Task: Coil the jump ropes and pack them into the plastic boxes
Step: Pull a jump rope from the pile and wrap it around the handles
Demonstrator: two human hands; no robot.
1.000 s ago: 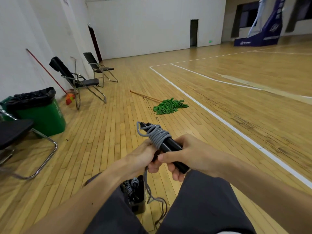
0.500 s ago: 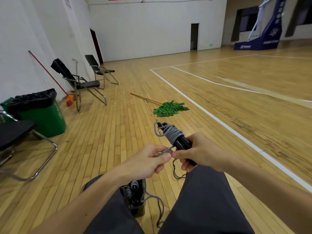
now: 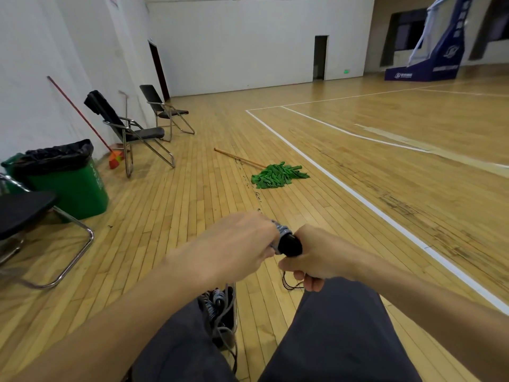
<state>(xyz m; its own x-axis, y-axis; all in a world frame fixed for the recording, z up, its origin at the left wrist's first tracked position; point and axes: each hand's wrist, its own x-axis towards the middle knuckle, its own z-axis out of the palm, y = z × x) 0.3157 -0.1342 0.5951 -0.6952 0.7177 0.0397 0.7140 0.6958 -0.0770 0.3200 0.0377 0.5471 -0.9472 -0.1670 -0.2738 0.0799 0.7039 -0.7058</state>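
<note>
A wooden gym floor point(image 3: 192, 216) with white court lines is seen across most of the frame, backed by a white wall point(image 3: 234, 37) along the top. A blue hoop base point(image 3: 429, 62) is seen in the upper right. A green bin point(image 3: 74, 188) lined with a black bag is placed at the left, with 1 black chair point(image 3: 24, 213) cut off at the left edge and 2 more chairs point(image 3: 132, 128) set along the wall behind it. A green mop point(image 3: 278, 175) is laid flat on the floor in the middle, and a red-handled broom point(image 3: 115, 158) is leaned against the wall beside the bin.

At the bottom centre, between the person's knees, a plastic box point(image 3: 234, 307) is set on the floor, with coiled ropes point(image 3: 213, 301) seen inside it. Above it, in the middle of the frame, a jump rope point(image 3: 289, 245) is held in both hands. The grip of the right hand point(image 3: 319, 257) is clamped on the black handles. The grip of the left hand point(image 3: 237, 244) is curled over the end wound with grey cord point(image 3: 282, 230). A loose grey length is seen hanging from under the left hand down to the box.
</note>
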